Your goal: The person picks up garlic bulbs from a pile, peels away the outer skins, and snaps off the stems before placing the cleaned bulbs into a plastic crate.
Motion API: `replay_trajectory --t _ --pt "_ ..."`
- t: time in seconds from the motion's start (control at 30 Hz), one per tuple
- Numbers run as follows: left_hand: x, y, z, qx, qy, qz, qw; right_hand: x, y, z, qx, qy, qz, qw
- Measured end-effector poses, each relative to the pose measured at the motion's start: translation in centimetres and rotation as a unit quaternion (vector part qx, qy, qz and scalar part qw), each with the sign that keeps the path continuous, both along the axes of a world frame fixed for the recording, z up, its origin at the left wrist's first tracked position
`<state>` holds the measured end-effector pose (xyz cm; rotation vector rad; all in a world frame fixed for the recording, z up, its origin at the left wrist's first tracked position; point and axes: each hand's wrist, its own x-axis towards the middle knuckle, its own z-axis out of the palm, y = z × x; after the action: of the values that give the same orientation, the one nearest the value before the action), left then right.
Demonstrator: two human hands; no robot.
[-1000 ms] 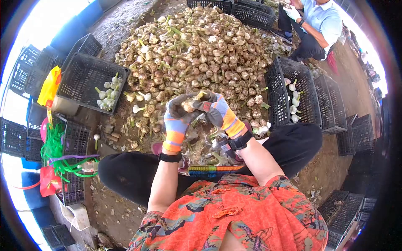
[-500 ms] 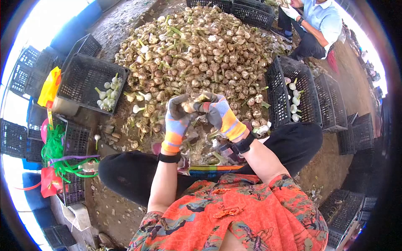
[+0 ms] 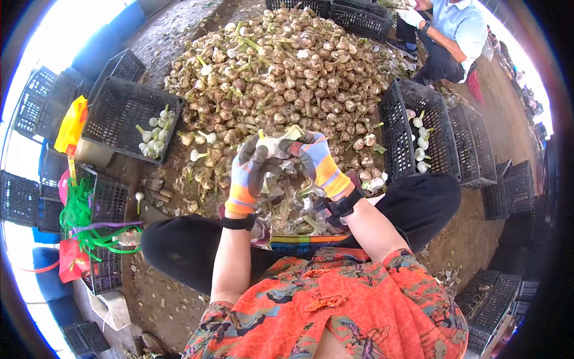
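Observation:
Between my two gloved hands is a garlic bulb (image 3: 272, 145), its skin showing white. My left hand (image 3: 250, 163) is closed around the bulb's left side. My right hand (image 3: 309, 154) pinches the bulb's right end, where a pale stem or strip of skin (image 3: 293, 132) sticks up. Both gloves are grey at the fingers with orange and lilac bands. Right in front of the hands rises a large heap of soil-stained garlic (image 3: 287, 78). Loose peeled skins (image 3: 287, 206) lie beneath the hands, between my legs.
A black crate (image 3: 110, 128) with several cleaned bulbs stands at the left. Another crate (image 3: 397, 134) at the right also holds white bulbs. Green netting (image 3: 78, 203) hangs over crates at far left. A person in a light blue shirt (image 3: 457, 27) sits at the upper right.
The bulb in my hands now shows more white, with a strip of skin or stem raised at its right. My left hand has turned slightly. The other person's arm has shifted a little.

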<state>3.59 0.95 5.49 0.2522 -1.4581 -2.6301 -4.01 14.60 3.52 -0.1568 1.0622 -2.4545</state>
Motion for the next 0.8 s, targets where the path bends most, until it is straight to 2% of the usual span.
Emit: replay_trajectory --t 0.03,0.07,0.1,0.13,0.17,0.23,0.27,0.3,0.33,0.37,0.4,0.43,0.47,0.5,0.57,0.63,0.67,0.73,0.77,0.8 --pt "0.0 0.2 0.3 -0.009 0.002 0.012 1.000 0.8 0.1 1.1 0.101 0.064 -0.016 0.993" --pt "-0.1 0.5 0.5 -0.017 0.004 0.025 1.000 0.7 -0.2 0.8 0.101 0.065 -0.016 0.993" --pt "-0.5 0.9 -0.3 -0.072 0.051 0.049 0.995 0.7 -0.6 0.4 0.161 0.085 -0.038 0.983" --pt "-0.4 0.7 -0.2 -0.072 0.050 0.050 0.995 0.7 -0.8 0.0 0.220 0.103 -0.060 0.968" --pt "-0.1 0.3 0.0 -0.068 0.043 0.028 0.996 0.7 -0.8 0.5 0.154 0.067 -0.057 0.984" --pt "0.2 -0.2 0.3 -0.059 0.034 -0.015 0.998 -1.7 -0.4 -2.4 0.053 -0.010 -0.146 0.988" --pt "0.4 -0.5 0.3 -0.058 0.034 -0.011 0.998 -2.4 0.0 -1.9 0.011 -0.064 -0.189 0.980" --pt "0.7 -0.9 0.3 -0.030 0.055 -0.023 0.998 -2.9 1.3 -1.3 0.179 -0.082 -0.129 0.972" --pt "0.7 -1.3 0.4 -0.005 0.077 -0.035 0.996 -3.8 1.5 -0.9 0.054 0.042 0.059 0.996" --pt "0.4 -1.2 -0.1 -0.025 0.100 -0.017 0.995 -3.2 1.4 -1.3 0.272 0.154 0.075 0.947" --pt "0.2 -1.4 -0.4 -0.023 0.098 -0.017 0.995 -2.3 1.4 -1.9 0.475 0.252 0.086 0.839" --pt "0.0 -1.5 -0.6 -0.159 0.081 0.002 0.984 -1.8 1.0 -1.5 0.434 0.319 0.041 0.841" --pt "-0.2 -1.4 -0.8 -0.292 0.066 0.022 0.954 -1.4 0.7 0.2 0.413 0.322 0.036 0.851" --pt "-0.2 -1.0 -0.9 -0.288 0.065 0.021 0.955 -0.8 0.4 2.2 0.402 0.341 0.062 0.847" --pt "-0.2 -0.6 -0.6 -0.364 0.111 0.024 0.925 -0.2 0.1 4.5 0.389 0.360 0.087 0.844" --pt "-0.3 -0.6 -0.4 -0.404 0.130 0.015 0.905 -0.3 -0.1 5.7 0.535 0.483 0.091 0.687" --pt "-0.3 -0.5 -0.5 -0.404 0.131 0.016 0.905 -0.3 -0.3 6.4 0.535 0.484 0.091 0.687" --pt "-0.1 -0.3 -0.5 -0.401 0.132 0.025 0.906 -0.2 -0.8 7.3 0.610 0.507 0.109 0.598" --pt "-0.1 -0.2 -0.9 -0.354 0.122 0.018 0.927 -0.2 -0.7 7.0 0.603 0.512 0.102 0.603" --pt "-0.2 -0.2 -1.1 -0.355 0.122 0.016 0.927 -0.4 -0.6 6.2 0.603 0.511 0.101 0.604"
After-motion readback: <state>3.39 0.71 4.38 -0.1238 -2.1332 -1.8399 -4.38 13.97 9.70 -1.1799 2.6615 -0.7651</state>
